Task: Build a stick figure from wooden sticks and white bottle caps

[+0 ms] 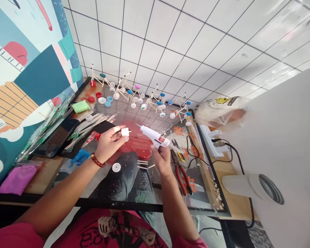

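Between the fingertips of my left hand (110,141) is a small white block (125,132) with a short stick poking out at its side; a round white piece shows just under it. My right hand (162,160) is wrapped round the handle of a white hot glue gun (153,135). Its nozzle points left, toward the block but apart from it. A thin strand hangs near the nozzle. Below the hands, a white bottle cap (116,167) and several short sticks (142,164) lie on the glass tabletop (98,182).
Along the tiled wall stand several stick-and-cap models (151,103). Bundled sticks (89,127), a phone (57,137) and a purple packet (17,179) lie left. Red-handled pliers (182,175), a black cord (196,148) and a power strip (214,141) are right.
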The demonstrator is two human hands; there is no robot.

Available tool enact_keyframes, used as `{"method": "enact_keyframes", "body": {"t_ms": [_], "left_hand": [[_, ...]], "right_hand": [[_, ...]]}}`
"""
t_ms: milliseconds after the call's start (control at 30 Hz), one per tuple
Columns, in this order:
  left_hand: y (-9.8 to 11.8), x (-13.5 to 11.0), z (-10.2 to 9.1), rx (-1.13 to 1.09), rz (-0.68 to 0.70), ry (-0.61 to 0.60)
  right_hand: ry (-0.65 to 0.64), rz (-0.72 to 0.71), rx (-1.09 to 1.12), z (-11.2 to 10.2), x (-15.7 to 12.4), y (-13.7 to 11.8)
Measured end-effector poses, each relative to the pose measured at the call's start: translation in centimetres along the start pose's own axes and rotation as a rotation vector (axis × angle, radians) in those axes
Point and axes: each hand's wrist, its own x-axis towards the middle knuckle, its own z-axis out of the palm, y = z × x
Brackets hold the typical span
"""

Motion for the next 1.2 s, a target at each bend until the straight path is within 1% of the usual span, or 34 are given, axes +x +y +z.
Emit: {"method": "enact_keyframes", "body": {"t_ms": [67,200,333,567,800,1033,1200], "left_hand": [[0.1,0.1,0.0,0.026,0.012,0.031],[0.2,0.2,-0.2,0.128,0.096,0.087],[0.0,0.3,-0.5,0.219,0.124,0.099],[0.1,0.2,-0.5,0.283,0.098,0.080],[0.3,0.0,-0.6,0.405,0.167,0.101],[0.4,0.1,-0.6,0.410,0.165,0.133],[0.4,0.0,-0.6,0.455,0.212,0.142]], "right_hand": [[-0.019,-0.056,-0.080,0.0,-0.2,-0.2],[-0.010,-0.167,-0.266,0.0,-0.4,0.2],[-0.020,-0.210,-0.350,0.1,-0.7,0.7],[-0.008,-0.255,-0.439,0.1,-0.6,0.8],[0.012,-0.297,-0.436,0.2,-0.6,0.9],[0.021,-0.294,-0.468,0.1,-0.6,0.8],[0.014,-0.318,-0.503,0.1,-0.5,0.9]]}}
